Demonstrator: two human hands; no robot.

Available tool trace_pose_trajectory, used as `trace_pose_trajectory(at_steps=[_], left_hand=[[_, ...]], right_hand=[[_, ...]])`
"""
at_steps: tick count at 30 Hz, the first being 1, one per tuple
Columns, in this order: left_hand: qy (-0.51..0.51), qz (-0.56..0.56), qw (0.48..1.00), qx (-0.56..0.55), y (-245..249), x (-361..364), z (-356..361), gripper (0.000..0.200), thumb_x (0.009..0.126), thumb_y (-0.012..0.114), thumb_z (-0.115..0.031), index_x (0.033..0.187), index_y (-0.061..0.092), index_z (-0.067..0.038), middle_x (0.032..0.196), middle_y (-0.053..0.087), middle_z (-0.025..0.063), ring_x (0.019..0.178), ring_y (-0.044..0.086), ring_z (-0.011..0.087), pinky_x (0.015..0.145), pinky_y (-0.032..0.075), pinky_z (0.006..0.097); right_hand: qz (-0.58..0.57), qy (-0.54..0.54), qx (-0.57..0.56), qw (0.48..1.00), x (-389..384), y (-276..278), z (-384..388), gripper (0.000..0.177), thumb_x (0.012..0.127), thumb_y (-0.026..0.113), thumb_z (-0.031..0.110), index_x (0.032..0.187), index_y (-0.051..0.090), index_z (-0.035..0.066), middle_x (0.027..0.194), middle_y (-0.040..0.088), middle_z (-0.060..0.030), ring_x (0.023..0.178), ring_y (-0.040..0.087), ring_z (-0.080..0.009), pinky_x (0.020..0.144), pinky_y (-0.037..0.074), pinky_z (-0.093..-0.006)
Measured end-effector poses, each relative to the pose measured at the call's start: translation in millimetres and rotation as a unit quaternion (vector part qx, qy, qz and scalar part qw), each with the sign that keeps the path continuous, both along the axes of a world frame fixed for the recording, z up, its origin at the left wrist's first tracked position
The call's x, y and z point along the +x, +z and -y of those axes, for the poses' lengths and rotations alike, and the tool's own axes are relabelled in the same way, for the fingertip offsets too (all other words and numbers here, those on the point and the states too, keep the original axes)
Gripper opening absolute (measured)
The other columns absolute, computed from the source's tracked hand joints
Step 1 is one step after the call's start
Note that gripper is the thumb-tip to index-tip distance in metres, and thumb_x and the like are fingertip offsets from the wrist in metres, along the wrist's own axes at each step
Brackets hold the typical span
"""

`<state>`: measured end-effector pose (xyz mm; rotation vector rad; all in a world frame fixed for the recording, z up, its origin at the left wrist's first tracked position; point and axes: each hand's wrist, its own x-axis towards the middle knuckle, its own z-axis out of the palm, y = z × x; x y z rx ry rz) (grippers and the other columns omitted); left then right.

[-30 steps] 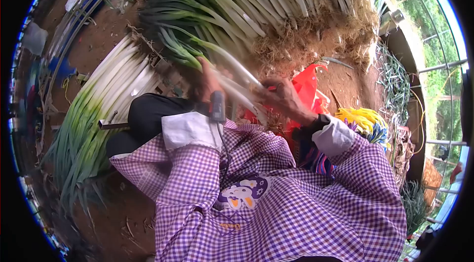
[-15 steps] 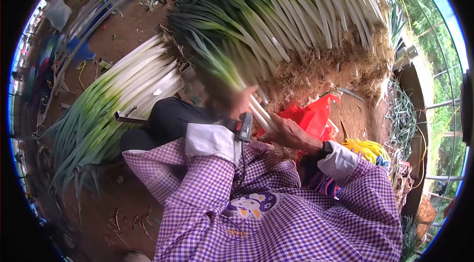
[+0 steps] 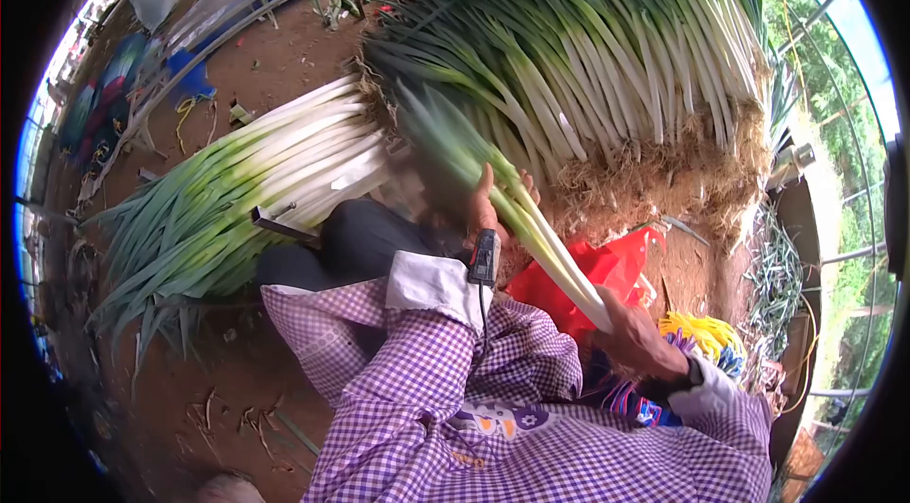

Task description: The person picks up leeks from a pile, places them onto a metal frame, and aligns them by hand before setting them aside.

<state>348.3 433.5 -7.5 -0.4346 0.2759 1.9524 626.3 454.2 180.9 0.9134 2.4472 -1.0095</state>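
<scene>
A few long green onions (image 3: pixel 559 266) with white shanks lie slantwise between my two hands, leaves pointing up and left. Around their middle, where white turns green, my left hand (image 3: pixel 487 207) is closed, thumb on the near side and fingertips showing beyond. My right hand (image 3: pixel 637 337) grips the white lower end, hiding its tip. The leaf ends are blurred. Beyond my hands rises a big heap of green onions (image 3: pixel 588 67) with brown roots (image 3: pixel 654 171) facing me. To the left lies a pile of clean white-stemmed green onions (image 3: pixel 256 171).
A red plastic bag (image 3: pixel 607 266) lies under the held stalks. Yellow gloves or cloth (image 3: pixel 701 332) sit at right. Near my knee, a metal bar (image 3: pixel 282 224) sticks out beside the left pile. A metal frame (image 3: pixel 190 76) stands at the back left on bare soil.
My right hand has moved right and toward me along with the white ends. More of the stalks' length now shows between my hands. The view has shifted slightly.
</scene>
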Motion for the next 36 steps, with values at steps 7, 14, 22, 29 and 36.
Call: trace_pose_trajectory(at_steps=[7, 14, 22, 29, 36], left_hand=[[0.002, 0.01, 0.956, 0.293, 20.6, -16.1, -2.8, 0.095, 0.091, 0.051, -0.079, 0.155, 0.042, -0.01, 0.158, 0.038, 0.0262, 0.141, 0.047, 0.043, 0.112, 0.04, 0.0684], [0.047, -0.183, 0.972, 0.142, 93.3, -51.4, 15.2, 0.053, 0.104, 0.057, -0.049, 0.136, 0.052, -0.008, 0.12, 0.064, 0.0169, 0.112, 0.065, 0.0344, 0.091, 0.058, 0.055], [0.238, -0.341, 0.902, 0.116, 230.1, -157.7, 104.9, 0.048, 0.093, 0.074, -0.028, 0.127, 0.054, -0.001, 0.114, 0.065, 0.0131, 0.109, 0.069, 0.0306, 0.096, 0.058, 0.0481], [0.282, -0.471, 0.819, 0.165, 297.7, -283.0, 279.3, 0.052, 0.091, 0.077, -0.031, 0.132, 0.06, -0.004, 0.127, 0.067, 0.0158, 0.121, 0.063, 0.0332, 0.104, 0.051, 0.0574], [0.4, -0.318, 0.858, 0.05, 151.4, -323.7, 424.2, 0.053, 0.094, 0.068, -0.018, 0.143, 0.053, -0.004, 0.145, 0.057, 0.0183, 0.138, 0.05, 0.0393, 0.118, 0.036, 0.0627]], right_hand=[[-0.025, -0.024, 0.019, 0.999, 48.5, 44.4, 20.2, 0.068, 0.084, 0.074, 0.016, 0.145, 0.045, 0.008, 0.103, 0.07, -0.028, 0.094, 0.07, -0.0482, 0.078, 0.056, -0.0525], [-0.038, -0.027, 0.039, 0.998, 50.3, 23.4, 6.7, 0.07, 0.084, 0.077, 0.016, 0.146, 0.045, 0.007, 0.097, 0.069, -0.025, 0.086, 0.07, -0.0445, 0.073, 0.054, -0.0504], [-0.263, 0.152, 0.229, 0.925, -84.4, -0.7, -54.6, 0.057, 0.083, 0.074, 0.013, 0.134, 0.052, 0.002, 0.102, 0.065, -0.0255, 0.093, 0.065, -0.0479, 0.077, 0.052, -0.0522], [-0.457, 0.265, 0.223, 0.819, -330.2, 21.6, -23.4, 0.037, 0.083, 0.06, 0.0, 0.12, 0.057, 0.002, 0.096, 0.062, -0.0195, 0.088, 0.063, -0.0391, 0.079, 0.05, -0.0481], [-0.45, 0.393, 0.174, 0.783, -510.2, -90.4, 28.9, 0.023, 0.091, 0.058, 0.005, 0.114, 0.059, 0.004, 0.104, 0.066, -0.0162, 0.102, 0.064, -0.0356, 0.092, 0.047, -0.0481]])
